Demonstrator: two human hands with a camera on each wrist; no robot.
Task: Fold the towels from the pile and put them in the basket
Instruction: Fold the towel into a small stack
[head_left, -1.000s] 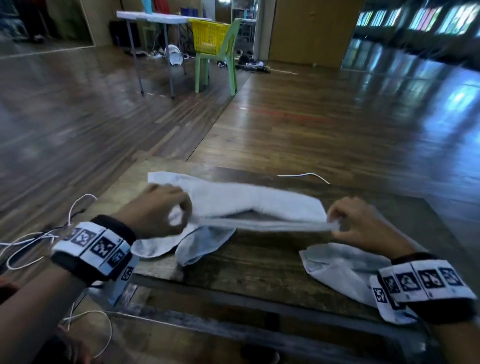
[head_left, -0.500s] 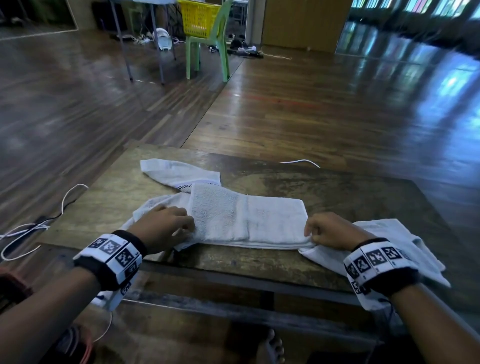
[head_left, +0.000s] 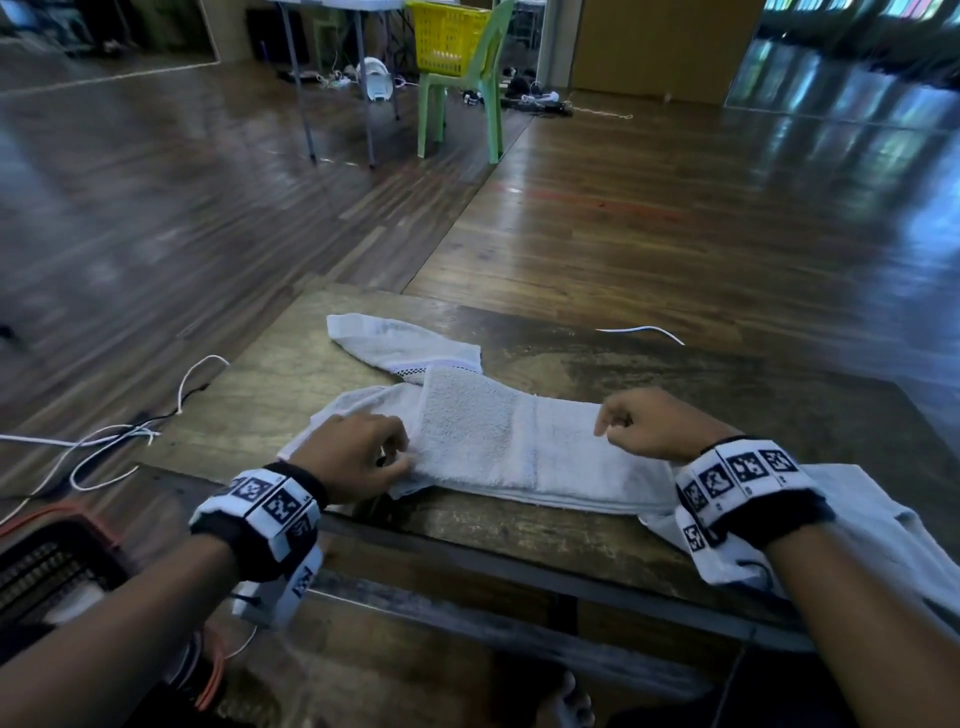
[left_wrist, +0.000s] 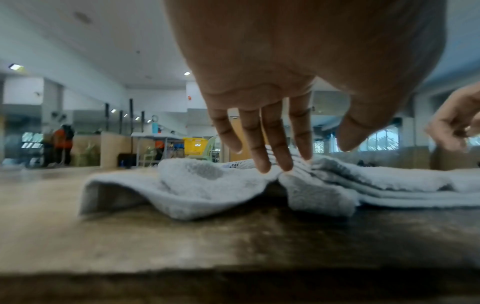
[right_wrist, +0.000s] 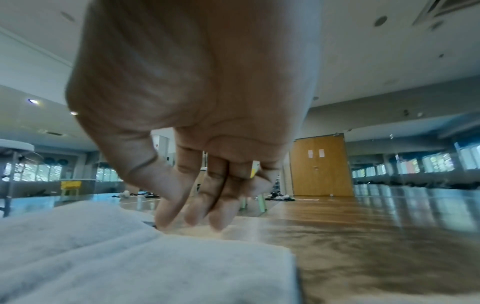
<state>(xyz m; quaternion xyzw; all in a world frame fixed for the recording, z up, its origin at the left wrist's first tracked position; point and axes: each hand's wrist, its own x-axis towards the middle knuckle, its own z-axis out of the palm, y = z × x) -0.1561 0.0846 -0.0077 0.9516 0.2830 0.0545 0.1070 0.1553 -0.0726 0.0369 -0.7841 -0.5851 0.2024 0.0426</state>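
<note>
A white towel, folded into a long strip, lies across the near part of the wooden table. My left hand is at its left end; in the left wrist view its straight fingers touch the folded layers, with the thumb clear of the cloth. My right hand hovers over the strip's right half. Its loosely curled fingers hold nothing above the towel. A yellow basket sits on a green chair far behind.
A crumpled white towel lies under the strip's left end, and another towel hangs off the table's near right edge. A dark crate with an orange rim stands on the floor at lower left, beside white cables.
The towel was stretched in the air between both hands and now lies folded on the table. My right hand has let go and moved left over the strip; my left stays at the left end.
</note>
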